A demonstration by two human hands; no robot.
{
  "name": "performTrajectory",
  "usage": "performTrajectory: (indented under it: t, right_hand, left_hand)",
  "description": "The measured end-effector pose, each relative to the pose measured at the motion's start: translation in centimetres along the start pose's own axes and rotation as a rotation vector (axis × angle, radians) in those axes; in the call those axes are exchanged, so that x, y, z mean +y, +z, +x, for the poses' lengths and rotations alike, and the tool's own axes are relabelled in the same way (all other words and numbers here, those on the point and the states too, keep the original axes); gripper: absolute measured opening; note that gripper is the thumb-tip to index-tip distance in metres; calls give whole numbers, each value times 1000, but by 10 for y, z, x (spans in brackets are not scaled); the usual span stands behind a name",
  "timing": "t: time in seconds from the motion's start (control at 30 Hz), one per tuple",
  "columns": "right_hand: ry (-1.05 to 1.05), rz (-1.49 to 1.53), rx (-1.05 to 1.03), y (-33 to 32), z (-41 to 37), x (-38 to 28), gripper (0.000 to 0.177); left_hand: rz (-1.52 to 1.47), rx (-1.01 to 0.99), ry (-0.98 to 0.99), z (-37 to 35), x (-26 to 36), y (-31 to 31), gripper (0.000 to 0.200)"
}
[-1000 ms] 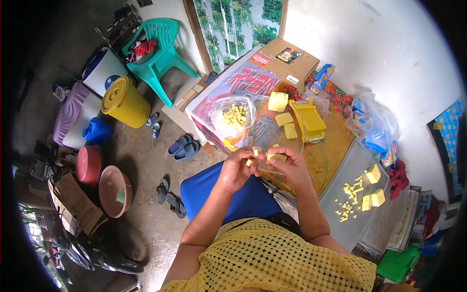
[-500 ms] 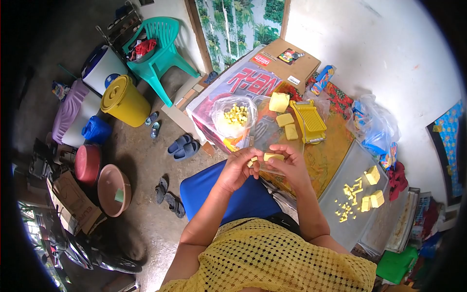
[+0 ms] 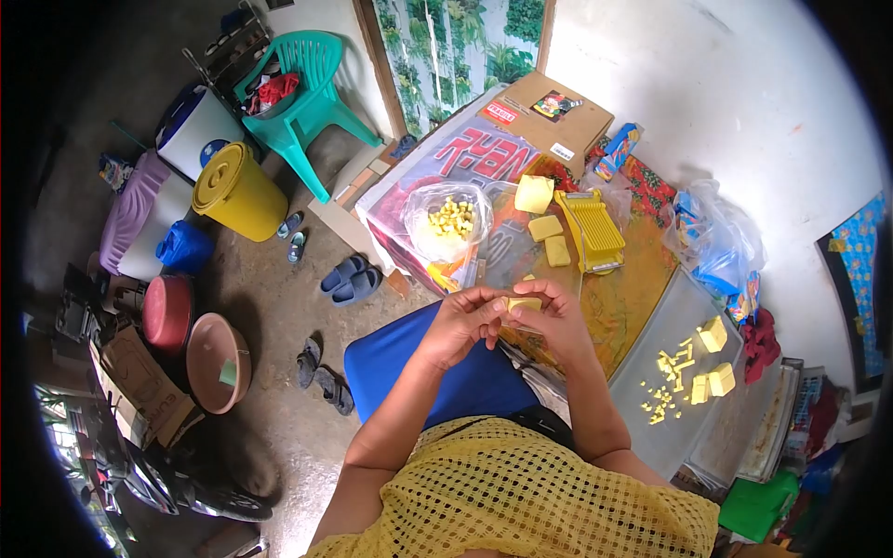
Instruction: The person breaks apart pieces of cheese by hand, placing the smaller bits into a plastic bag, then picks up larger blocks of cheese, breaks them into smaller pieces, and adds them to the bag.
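Both hands point(image 3: 507, 321) pinch one yellow piece point(image 3: 524, 304).

one head-worn view — looks steeply down, close over both hands point(image 3: 507, 316), with the floor to their left.

A: How much of the piece point(image 3: 524, 303) shows?
B: One yellow edge. Fingers of the right hand point(image 3: 558, 321) cover the rest. Whether the left hand point(image 3: 462, 325) grips it or only touches it, I cannot tell.
A: And the tray point(image 3: 507, 256) under them?
B: Its near end is hidden behind both hands.
A: The box point(image 3: 577, 126) labels?
B: Too small to read. The motorbike point(image 3: 139, 474) is cut off by the dark lens edge.
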State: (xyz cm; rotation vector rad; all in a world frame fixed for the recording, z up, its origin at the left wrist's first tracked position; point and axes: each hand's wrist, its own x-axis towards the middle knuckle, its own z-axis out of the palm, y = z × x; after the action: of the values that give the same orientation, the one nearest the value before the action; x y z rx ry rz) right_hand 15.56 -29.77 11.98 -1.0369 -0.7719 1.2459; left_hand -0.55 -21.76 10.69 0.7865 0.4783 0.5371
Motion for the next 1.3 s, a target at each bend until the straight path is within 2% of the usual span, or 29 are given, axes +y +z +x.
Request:
performTrajectory:
  t: [0.2,0.3,0.5,0.6,0.8,0.9,1.0,1.1,1.2,1.3]
  right_hand:
    - [8,26,42,1,1,-2,25]
    - [-7,-52,44,-5,1,0,22]
    - [-16,-11,38,-8,1,-1,21]
    - [-22,19,21,-6,0,-5,21]
    - [-22,42,40,-7,3,0,20]
    - [17,-4,57,-10,3,3,19]
    - [-26,-374,-7,-4,4,6,22]
    - [-305,-679,-7,4,7,22,25]
    - [-413,-821,81,10,10,28,25]
    - [-353,-833,54,9,12,29,23]
  left_hand:
    - [-216,22,-67,2,4,1,28]
    - [-339,30,-99,7,-2,-8,32]
    - [-387,76,-90,9,3,-4,37]
    - [-395,37,-66,10,-1,-8,37]
    - [-416,60,-51,11,-1,-4,56]
    - [-422,65,-40,12,-2,-6,55]
    - [-423,69,-34,14,-4,-9,56]
    - [-408,56,-37,15,-8,-11,57]
    - [-393,91,-32,15,-9,-7,57]
    - [-370,84,-18,16,-8,-9,56]
